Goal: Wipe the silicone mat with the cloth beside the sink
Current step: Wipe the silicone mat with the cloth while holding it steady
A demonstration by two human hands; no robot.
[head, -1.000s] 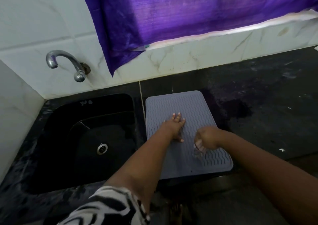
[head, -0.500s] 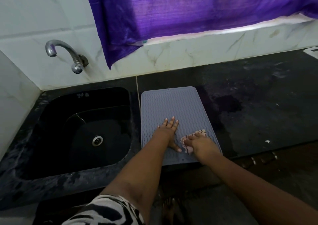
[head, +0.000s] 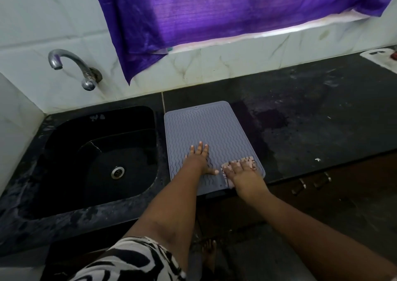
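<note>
A grey silicone mat (head: 211, 128) with wavy ridges lies on the black counter just right of the sink (head: 101, 158). My left hand (head: 198, 159) lies flat on the mat's middle, fingers straight, pressing it down. My right hand (head: 241, 171) presses a small pale patterned cloth (head: 247, 159) flat onto the mat's near right corner, fingers spread over it. Most of the cloth is hidden under that hand; only its edges show.
A metal tap (head: 74, 66) juts from the tiled wall above the sink. A purple curtain (head: 225, 18) hangs over the back wall. The dark counter (head: 311, 119) stretches right, with a white object (head: 380, 59) at its far right corner. The counter's front edge runs just below the mat.
My right hand with the cloth has slid from the mat's lower middle out to its near right corner. The left hand stays pressed on the mat. The camera has shifted slightly.
</note>
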